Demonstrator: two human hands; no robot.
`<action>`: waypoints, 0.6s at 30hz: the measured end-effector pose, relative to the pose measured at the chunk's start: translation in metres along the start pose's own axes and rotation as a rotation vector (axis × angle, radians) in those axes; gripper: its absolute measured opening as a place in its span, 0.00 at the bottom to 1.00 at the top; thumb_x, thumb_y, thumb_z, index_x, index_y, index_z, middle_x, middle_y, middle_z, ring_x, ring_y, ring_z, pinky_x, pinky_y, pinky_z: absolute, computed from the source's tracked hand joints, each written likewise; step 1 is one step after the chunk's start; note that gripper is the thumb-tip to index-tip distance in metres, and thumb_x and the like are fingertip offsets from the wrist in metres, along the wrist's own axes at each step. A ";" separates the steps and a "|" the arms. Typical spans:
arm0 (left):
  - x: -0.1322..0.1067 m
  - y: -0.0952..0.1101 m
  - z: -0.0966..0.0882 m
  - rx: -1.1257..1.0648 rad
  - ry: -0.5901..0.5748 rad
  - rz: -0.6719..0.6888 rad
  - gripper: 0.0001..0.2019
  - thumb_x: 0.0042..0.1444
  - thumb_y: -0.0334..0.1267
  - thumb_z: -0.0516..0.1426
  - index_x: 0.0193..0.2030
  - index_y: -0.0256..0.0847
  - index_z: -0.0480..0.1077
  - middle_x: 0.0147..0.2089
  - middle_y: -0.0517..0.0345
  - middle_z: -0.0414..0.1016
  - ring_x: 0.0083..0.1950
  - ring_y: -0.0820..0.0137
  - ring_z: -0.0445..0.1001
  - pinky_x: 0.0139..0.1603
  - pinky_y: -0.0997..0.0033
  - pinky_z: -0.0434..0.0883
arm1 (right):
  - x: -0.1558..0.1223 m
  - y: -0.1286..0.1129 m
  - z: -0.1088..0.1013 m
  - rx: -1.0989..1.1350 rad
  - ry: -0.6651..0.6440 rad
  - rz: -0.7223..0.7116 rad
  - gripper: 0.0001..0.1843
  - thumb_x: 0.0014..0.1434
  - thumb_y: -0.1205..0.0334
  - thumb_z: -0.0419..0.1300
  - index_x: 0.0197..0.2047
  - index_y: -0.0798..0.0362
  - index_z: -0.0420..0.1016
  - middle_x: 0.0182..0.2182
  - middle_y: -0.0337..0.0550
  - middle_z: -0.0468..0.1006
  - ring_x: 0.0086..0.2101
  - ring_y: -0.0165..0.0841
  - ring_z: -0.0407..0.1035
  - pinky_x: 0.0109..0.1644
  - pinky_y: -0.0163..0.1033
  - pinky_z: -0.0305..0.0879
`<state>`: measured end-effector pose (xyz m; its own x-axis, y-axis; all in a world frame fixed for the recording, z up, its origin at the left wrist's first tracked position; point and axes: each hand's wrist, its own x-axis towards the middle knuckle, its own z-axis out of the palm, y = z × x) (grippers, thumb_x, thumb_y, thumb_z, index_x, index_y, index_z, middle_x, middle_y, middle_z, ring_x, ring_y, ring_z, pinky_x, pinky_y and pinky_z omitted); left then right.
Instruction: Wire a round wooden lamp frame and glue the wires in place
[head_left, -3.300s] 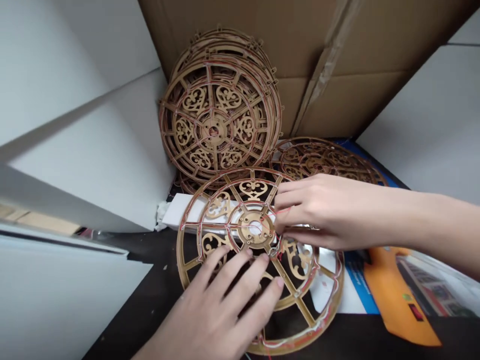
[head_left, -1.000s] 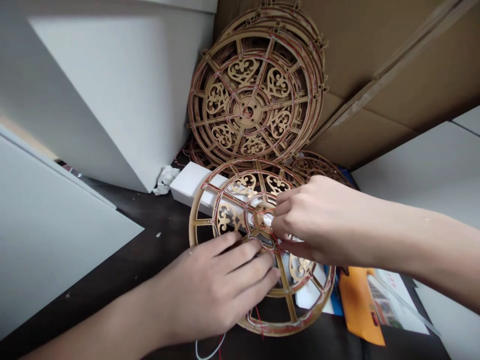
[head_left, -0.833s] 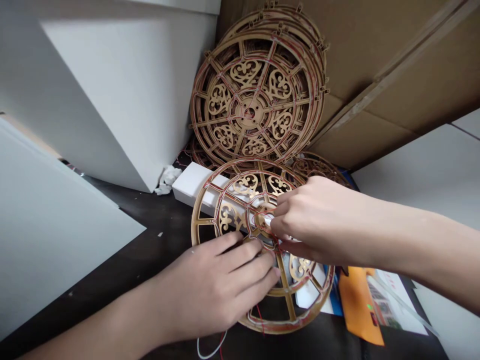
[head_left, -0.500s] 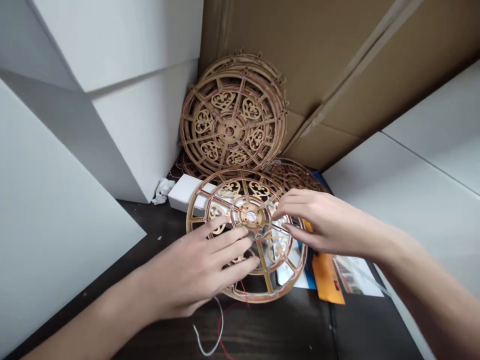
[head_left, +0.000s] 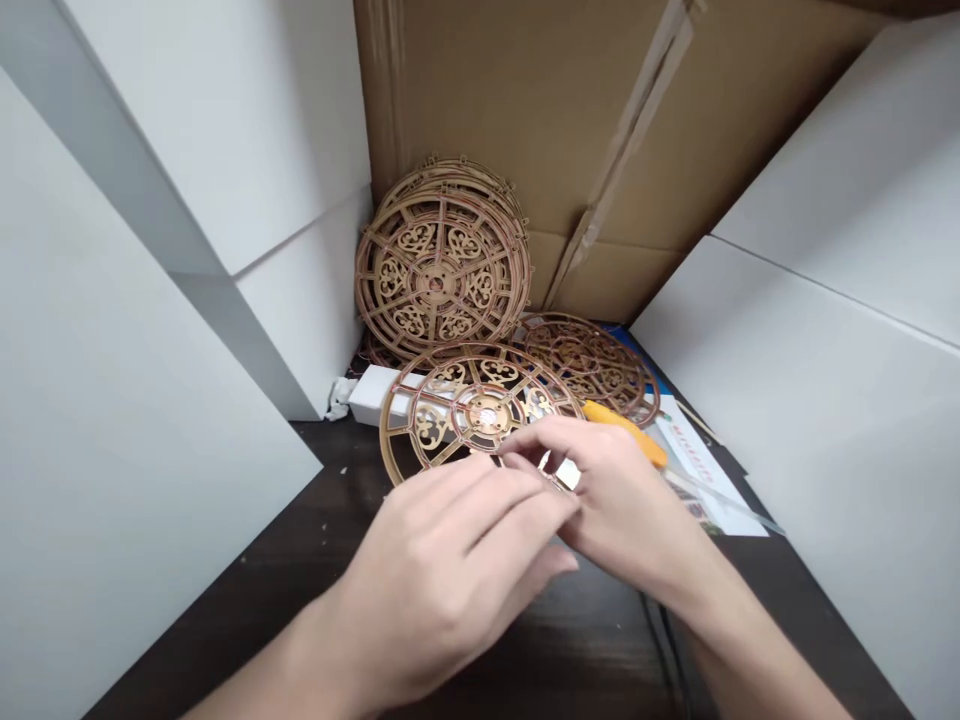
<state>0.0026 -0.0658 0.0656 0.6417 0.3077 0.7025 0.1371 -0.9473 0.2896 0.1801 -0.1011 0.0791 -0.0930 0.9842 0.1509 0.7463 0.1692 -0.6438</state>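
Observation:
A round, gold-brown openwork frame (head_left: 484, 415), like a lamp ring with spokes and curled ornaments, is tilted in front of me; reddish wire runs along its rings. Over its lower right part my two hands meet. My left hand (head_left: 450, 570) is closed, its fingers bent and pressed together near the right fingertips. My right hand (head_left: 607, 485) is curled in a pinch, thumb and forefinger close to the left fingers. Whatever is between the fingertips is hidden. Both hands cover the lower part of the frame.
A stack of similar round frames (head_left: 442, 275) leans against the cardboard (head_left: 495, 110). More frames (head_left: 600, 365) lie at right, beside an orange item (head_left: 626, 432) and a printed sheet (head_left: 697, 455). A white box (head_left: 371, 393) is behind; white panels (head_left: 97, 430) flank the dark tabletop (head_left: 300, 520).
My left hand has moved right and the right hand lower, so they now meet over the frame. Their fingers have closed. The view has shifted, and the loose white and red wires no longer show.

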 end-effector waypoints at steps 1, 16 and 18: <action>-0.001 0.002 0.002 -0.026 0.008 -0.020 0.06 0.66 0.32 0.58 0.46 0.34 0.74 0.41 0.53 0.80 0.40 0.68 0.76 0.41 0.68 0.75 | -0.002 0.000 0.003 0.015 -0.005 -0.001 0.10 0.55 0.74 0.59 0.37 0.51 0.77 0.33 0.36 0.80 0.34 0.32 0.73 0.38 0.37 0.64; -0.016 0.001 0.022 0.101 0.064 0.050 0.07 0.57 0.24 0.60 0.41 0.36 0.74 0.36 0.56 0.79 0.37 0.70 0.77 0.39 0.69 0.75 | -0.010 0.007 0.019 -0.008 0.005 0.055 0.09 0.67 0.61 0.56 0.37 0.49 0.77 0.35 0.39 0.80 0.35 0.35 0.73 0.39 0.40 0.64; -0.016 0.001 0.023 0.098 0.073 0.054 0.06 0.57 0.25 0.60 0.40 0.36 0.74 0.35 0.57 0.79 0.36 0.70 0.77 0.38 0.70 0.75 | -0.009 0.005 0.019 -0.014 0.002 0.053 0.10 0.68 0.61 0.56 0.36 0.49 0.77 0.34 0.38 0.79 0.35 0.35 0.72 0.39 0.40 0.65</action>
<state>0.0098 -0.0734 0.0394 0.5943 0.2580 0.7618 0.1789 -0.9658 0.1876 0.1722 -0.1084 0.0599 -0.0516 0.9916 0.1186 0.7595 0.1160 -0.6401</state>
